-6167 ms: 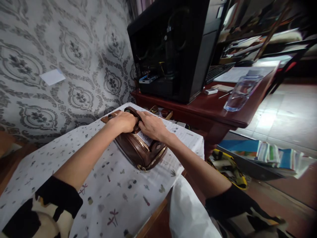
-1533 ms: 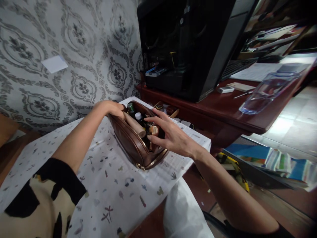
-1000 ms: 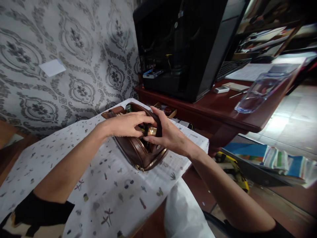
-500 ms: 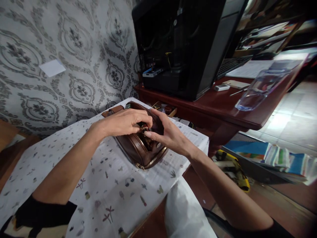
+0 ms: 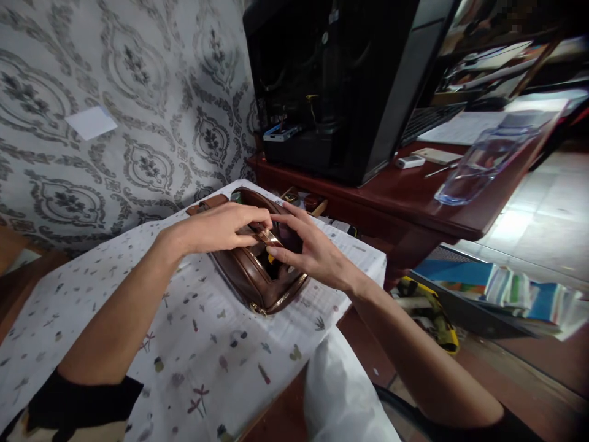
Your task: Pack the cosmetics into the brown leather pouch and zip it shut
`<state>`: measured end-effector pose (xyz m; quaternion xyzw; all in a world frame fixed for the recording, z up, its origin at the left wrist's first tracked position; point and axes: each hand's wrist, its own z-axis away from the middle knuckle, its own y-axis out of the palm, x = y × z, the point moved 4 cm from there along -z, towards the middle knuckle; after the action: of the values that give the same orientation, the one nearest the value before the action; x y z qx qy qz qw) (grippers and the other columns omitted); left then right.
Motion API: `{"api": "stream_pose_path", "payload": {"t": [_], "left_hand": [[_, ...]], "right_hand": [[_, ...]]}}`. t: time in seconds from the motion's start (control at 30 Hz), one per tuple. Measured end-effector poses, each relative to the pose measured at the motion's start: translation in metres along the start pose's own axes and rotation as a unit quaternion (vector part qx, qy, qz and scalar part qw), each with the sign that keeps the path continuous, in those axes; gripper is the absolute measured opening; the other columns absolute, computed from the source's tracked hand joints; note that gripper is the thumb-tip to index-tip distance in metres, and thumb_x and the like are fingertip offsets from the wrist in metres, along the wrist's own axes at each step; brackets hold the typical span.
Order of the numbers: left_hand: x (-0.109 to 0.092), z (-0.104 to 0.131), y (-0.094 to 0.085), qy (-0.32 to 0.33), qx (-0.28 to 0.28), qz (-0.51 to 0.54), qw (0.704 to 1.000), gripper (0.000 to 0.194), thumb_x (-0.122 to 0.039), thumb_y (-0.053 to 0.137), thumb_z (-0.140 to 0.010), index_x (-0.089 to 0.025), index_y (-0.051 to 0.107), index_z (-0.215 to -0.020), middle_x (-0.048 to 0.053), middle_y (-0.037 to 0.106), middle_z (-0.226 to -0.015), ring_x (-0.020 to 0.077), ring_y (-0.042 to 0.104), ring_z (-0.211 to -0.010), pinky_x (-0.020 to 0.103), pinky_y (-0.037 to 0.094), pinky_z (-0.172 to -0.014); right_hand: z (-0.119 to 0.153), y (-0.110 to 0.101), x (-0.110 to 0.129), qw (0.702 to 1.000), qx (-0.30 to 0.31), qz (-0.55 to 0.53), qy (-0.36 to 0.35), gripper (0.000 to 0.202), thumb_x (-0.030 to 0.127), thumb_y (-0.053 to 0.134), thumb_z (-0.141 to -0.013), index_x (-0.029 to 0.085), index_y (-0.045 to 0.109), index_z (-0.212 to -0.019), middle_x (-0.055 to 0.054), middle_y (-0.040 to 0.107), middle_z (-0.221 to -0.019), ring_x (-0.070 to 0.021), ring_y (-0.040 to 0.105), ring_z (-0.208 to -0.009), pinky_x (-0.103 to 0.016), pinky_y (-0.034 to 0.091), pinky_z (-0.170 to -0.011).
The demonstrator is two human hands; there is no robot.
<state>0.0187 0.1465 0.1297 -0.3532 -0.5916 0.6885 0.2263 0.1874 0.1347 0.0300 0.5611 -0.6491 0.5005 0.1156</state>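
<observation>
A brown leather bag [image 5: 246,276] lies on the patterned white cloth with its gold zip undone. Over its opening, my left hand [image 5: 216,227] pinches a small shiny gold-and-brown object [image 5: 269,237], whose kind I cannot make out. My right hand [image 5: 313,248] is at the other side of the opening, its thumb and fingers apart around the object's far end. The thumb tip is close to the object; whether it touches is unclear. A bit of something yellow [image 5: 271,258] shows inside the bag below the thumb. My fingers hide part of the interior.
The cloth-covered table [image 5: 202,344] stands against a wallpapered wall. Behind it, a reddish wooden desk [image 5: 414,199] bears a large black case [image 5: 322,92], a clear plastic bottle [image 5: 483,162] and a small white box [image 5: 411,161]. Blue books [image 5: 455,273] lie at lower right.
The shiny object shows more clearly above the bag's opening between my fingers. My right fingers have spread somewhat, and yellow is now visible inside the bag. The view has shifted slightly.
</observation>
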Motion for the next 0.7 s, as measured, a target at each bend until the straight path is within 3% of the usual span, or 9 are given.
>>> {"api": "stream_pose_path", "payload": {"t": [0.13,0.27,0.4,0.53,0.6,0.7], "left_hand": [[0.002,0.0,0.003,0.003,0.001,0.038,0.999,0.024,-0.029,0.056,-0.092,-0.023,0.07,-0.111,0.001,0.075,-0.112,0.0185,0.068,-0.101,0.027,0.047,-0.087],[0.006,0.003,0.008,-0.018,-0.055,0.036,0.998,0.026,-0.037,0.055,-0.095,-0.023,0.071,-0.111,0.002,0.076,-0.112,0.02,0.068,-0.102,0.029,0.049,-0.089],[0.016,0.015,0.017,-0.072,-0.199,0.078,0.974,0.031,-0.045,0.051,-0.099,-0.022,0.071,-0.106,0.003,0.076,-0.11,0.021,0.069,-0.102,0.03,0.052,-0.089],[0.025,0.029,0.032,-0.094,-0.362,0.073,0.925,0.036,-0.046,0.042,-0.103,-0.023,0.068,-0.097,0.005,0.077,-0.11,0.0219,0.067,-0.111,0.039,0.043,-0.112],[0.026,0.03,0.041,-0.095,-0.404,0.07,0.907,0.038,-0.045,0.037,-0.105,-0.024,0.066,-0.094,0.004,0.077,-0.106,0.0211,0.067,-0.111,0.042,0.035,-0.12],[0.025,0.026,0.049,-0.112,-0.433,0.075,0.891,0.042,-0.046,0.031,-0.105,-0.025,0.064,-0.091,0.005,0.076,-0.1,0.0212,0.067,-0.106,0.041,0.041,-0.114]], "right_hand": [[0.0,0.0,0.004,1.0,-0.008,0.008,-0.003,0.063,0.058,0.064,-0.093,0.02,0.058,-0.142,-0.019,0.035,-0.163,-0.0345,0.027,-0.157,-0.057,0.029,-0.125],[-0.006,-0.004,0.008,0.998,-0.053,0.017,-0.013,0.059,0.055,0.063,-0.093,0.019,0.058,-0.139,-0.017,0.055,-0.147,-0.034,0.052,-0.138,-0.053,0.043,-0.116],[-0.023,-0.007,0.002,0.995,-0.088,0.05,0.02,0.054,0.049,0.054,-0.096,0.014,0.058,-0.137,-0.017,0.064,-0.133,-0.0322,0.062,-0.124,-0.048,0.05,-0.107],[-0.042,0.002,-0.006,0.988,-0.063,0.117,0.083,0.051,0.039,0.055,-0.096,0.009,0.057,-0.137,-0.02,0.067,-0.128,-0.0319,0.065,-0.119,-0.046,0.05,-0.105],[-0.046,0.009,-0.005,0.985,-0.042,0.13,0.103,0.049,0.036,0.052,-0.097,0.01,0.056,-0.138,-0.019,0.07,-0.126,-0.0314,0.067,-0.115,-0.043,0.052,-0.1],[-0.045,0.017,0.001,0.982,-0.009,0.161,0.102,0.048,0.033,0.048,-0.098,0.011,0.054,-0.14,-0.017,0.073,-0.118,-0.0316,0.07,-0.107,-0.039,0.053,-0.089]]}}
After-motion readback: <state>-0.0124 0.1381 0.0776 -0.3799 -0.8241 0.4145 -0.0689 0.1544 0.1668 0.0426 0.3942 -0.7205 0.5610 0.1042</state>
